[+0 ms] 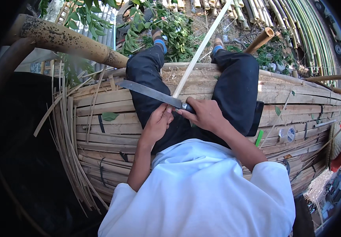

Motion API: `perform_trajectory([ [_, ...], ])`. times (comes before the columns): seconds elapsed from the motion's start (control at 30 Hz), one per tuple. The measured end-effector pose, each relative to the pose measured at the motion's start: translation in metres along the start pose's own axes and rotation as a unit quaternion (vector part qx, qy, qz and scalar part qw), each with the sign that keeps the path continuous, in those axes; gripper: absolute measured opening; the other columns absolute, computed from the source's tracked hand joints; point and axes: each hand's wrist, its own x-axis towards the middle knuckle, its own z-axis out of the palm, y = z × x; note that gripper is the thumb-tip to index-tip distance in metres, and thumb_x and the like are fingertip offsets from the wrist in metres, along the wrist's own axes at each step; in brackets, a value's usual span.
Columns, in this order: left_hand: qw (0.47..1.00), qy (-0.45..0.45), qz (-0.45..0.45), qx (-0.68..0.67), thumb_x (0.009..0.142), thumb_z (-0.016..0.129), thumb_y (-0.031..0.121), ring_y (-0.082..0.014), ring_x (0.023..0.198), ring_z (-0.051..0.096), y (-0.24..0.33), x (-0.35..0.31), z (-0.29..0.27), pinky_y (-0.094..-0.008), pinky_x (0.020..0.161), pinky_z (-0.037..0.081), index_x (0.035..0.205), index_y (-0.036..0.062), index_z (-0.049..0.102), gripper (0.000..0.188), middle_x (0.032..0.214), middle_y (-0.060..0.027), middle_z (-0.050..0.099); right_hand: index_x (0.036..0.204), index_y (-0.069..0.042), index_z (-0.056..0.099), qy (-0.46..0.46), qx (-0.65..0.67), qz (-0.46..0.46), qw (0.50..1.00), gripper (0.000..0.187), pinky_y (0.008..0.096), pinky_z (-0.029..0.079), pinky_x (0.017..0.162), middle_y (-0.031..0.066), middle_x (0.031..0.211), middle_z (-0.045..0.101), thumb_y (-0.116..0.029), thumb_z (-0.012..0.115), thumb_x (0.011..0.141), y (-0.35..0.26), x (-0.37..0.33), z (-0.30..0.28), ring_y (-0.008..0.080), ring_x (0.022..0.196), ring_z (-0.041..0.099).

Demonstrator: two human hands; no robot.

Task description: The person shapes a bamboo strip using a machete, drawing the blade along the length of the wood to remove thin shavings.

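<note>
Beyond the left hand (157, 123) pinching it, a pale strip (200, 53) exits view; the clenched right hand (207, 114) partly hides its knife (150, 93).

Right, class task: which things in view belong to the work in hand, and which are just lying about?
In use:
knife, in the right hand
pale strip, held by the left hand

Seemingly lying about:
green leaf at left
bright green piece
round disc

No text can be read; the round blue-and-white label (291, 134) is too small.
</note>
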Motion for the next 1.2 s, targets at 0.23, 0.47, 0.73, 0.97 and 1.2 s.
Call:
perform_trajectory([
  [0.23,0.975,0.075,0.135,0.16,0.102,0.041,0.023,-0.0117,0.058,0.044,-0.014,0.004,0.003,-0.0274,0.054,0.036,0.106,0.0016,0.055,0.025,0.072,-0.0034,0.049,0.076,-0.01,0.058,0.052,-0.039,-0.031,0.997,0.048,0.0436,0.045,0.045,0.0122,0.05,0.055,-0.056,0.055,0.087,0.008,0.009,0.004,0.0328,0.049,0.06],
  [0.47,0.951,0.136,0.145,0.238,0.1,0.041,0.017,-0.0316,0.067,0.061,-0.014,0.002,0.009,-0.0394,0.063,0.046,0.11,-0.001,0.052,0.023,0.075,-0.0162,0.058,0.07,-0.01,0.054,0.032,-0.085,-0.047,0.995,0.051,0.0435,0.046,0.045,0.012,0.048,0.054,-0.059,0.055,0.086,0.016,0.017,0.004,0.0335,0.049,0.06],
  [0.73,0.943,0.154,0.122,0.267,0.1,0.042,0.02,-0.0415,0.072,0.061,-0.004,-0.001,0.011,-0.0448,0.063,0.045,0.111,-0.0003,0.053,0.025,0.073,-0.0212,0.058,0.07,-0.009,0.058,0.03,-0.105,-0.076,0.991,0.057,0.0427,0.043,0.041,0.012,0.047,0.055,-0.064,0.05,0.086,0.025,0.026,0.003,0.0321,0.045,0.059],
  [0.97,0.941,0.173,0.124,0.261,0.1,0.043,0.021,-0.0441,0.072,0.06,-0.005,-0.003,0.01,-0.0461,0.061,0.044,0.106,-0.0001,0.055,0.025,0.069,-0.0216,0.057,0.071,-0.01,0.058,0.006,-0.126,-0.082,0.989,0.058,0.0422,0.044,0.041,0.0118,0.049,0.056,-0.065,0.049,0.086,0.021,0.031,-0.003,0.0319,0.044,0.059],
  [1.2,0.951,0.164,0.061,0.254,0.101,0.042,0.026,-0.0254,0.055,0.053,-0.032,-0.046,-0.012,-0.0371,0.055,0.042,0.093,0.0012,0.052,0.028,0.061,-0.0116,0.051,0.077,-0.008,0.061,-0.006,-0.149,0.122,0.981,0.052,0.0446,0.049,0.052,0.0163,0.054,0.057,-0.057,0.049,0.09,0.08,0.054,-0.061,0.0351,0.055,0.062],
])
